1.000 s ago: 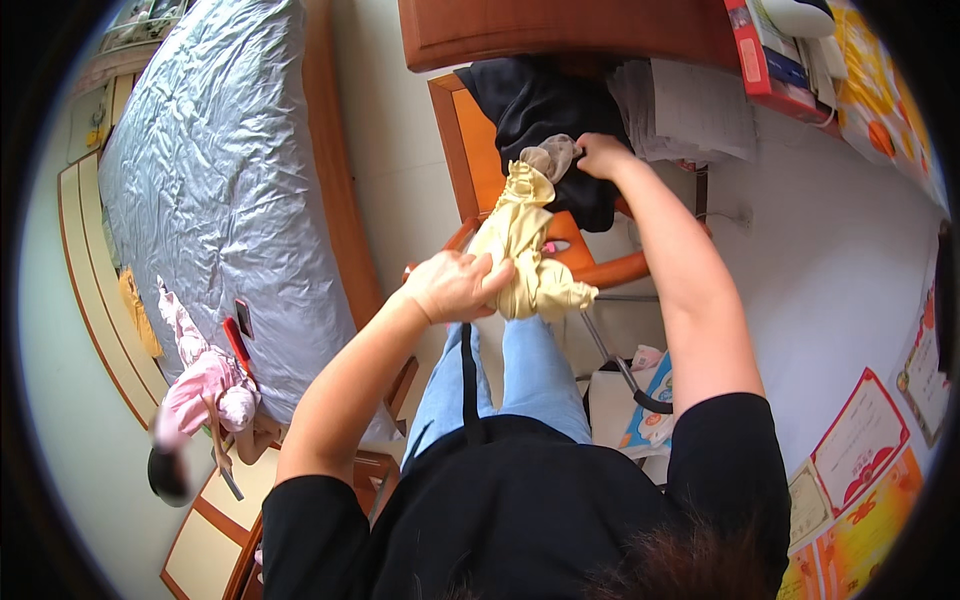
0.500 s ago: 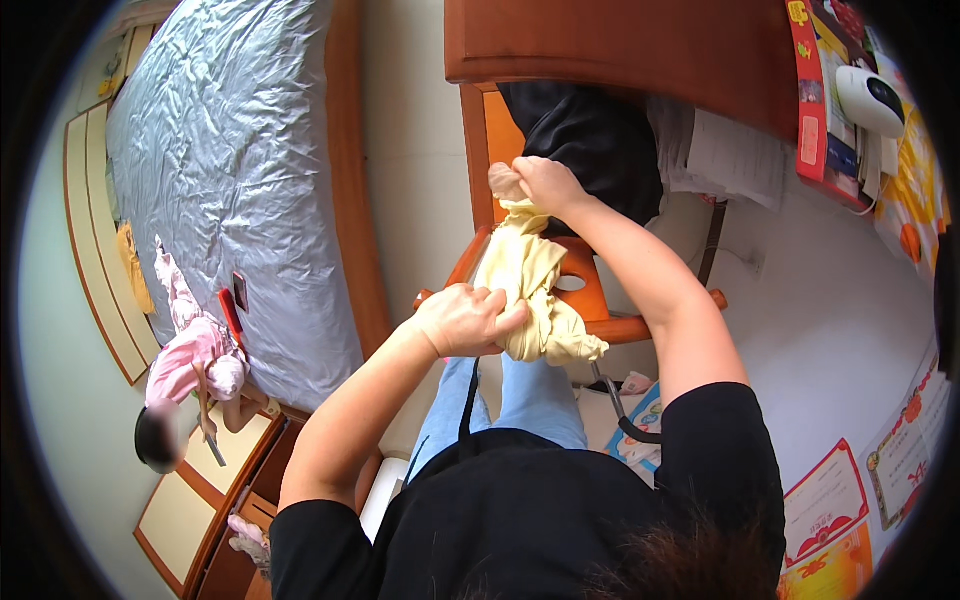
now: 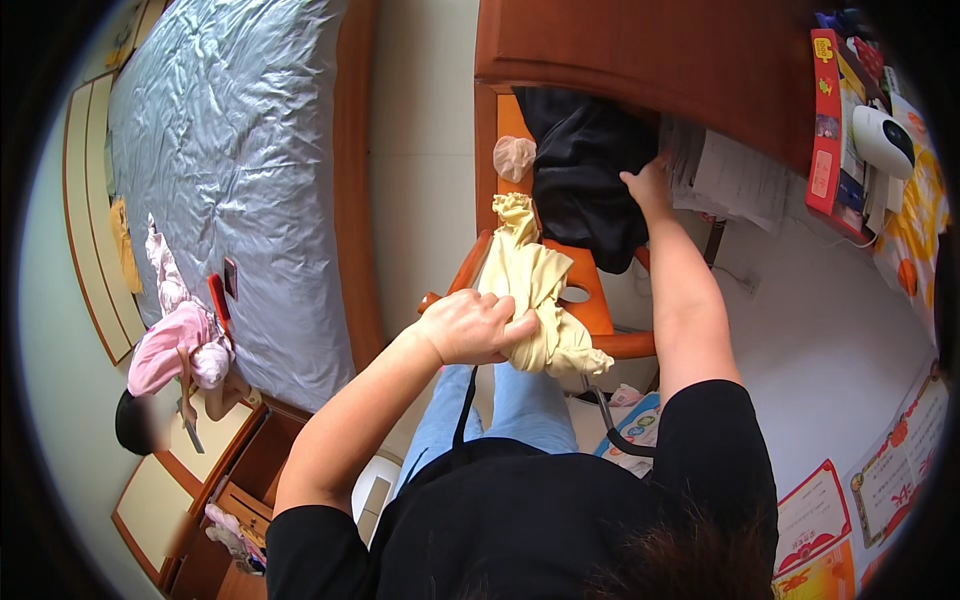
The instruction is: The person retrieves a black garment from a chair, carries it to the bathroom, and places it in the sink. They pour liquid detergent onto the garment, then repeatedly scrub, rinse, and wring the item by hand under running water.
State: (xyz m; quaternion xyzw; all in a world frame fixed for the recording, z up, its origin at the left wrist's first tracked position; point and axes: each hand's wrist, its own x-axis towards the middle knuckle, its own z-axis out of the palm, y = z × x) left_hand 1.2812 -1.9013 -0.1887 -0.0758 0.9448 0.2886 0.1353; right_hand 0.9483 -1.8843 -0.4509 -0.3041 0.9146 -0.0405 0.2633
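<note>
My left hand (image 3: 480, 326) is closed around a yellow cloth garment (image 3: 530, 275) with gathered ends, which hangs bunched over the near part of a wooden chair (image 3: 592, 308). Farther off, my right hand (image 3: 650, 190) is at the right edge of a heap of black cloth (image 3: 590, 170) on the chair. Its thumb lies on the black cloth, and the other fingers are mostly hidden, seemingly gripping that edge. A small beige, balled-up piece of thin fabric (image 3: 514, 158) rests on the chair left of the black heap.
A brown desk (image 3: 640, 40) juts over the chair's far end, with stacked papers (image 3: 735, 165) below it. On the right stand a red box (image 3: 824, 120) and a white camera (image 3: 882, 140). A bed (image 3: 230, 150) fills the left; a person in pink (image 3: 175, 345) sits beside it.
My right hand has let go of the beige fabric, leaving it on the chair, and moved right to the black cloth. My left hand still holds the yellow garment.
</note>
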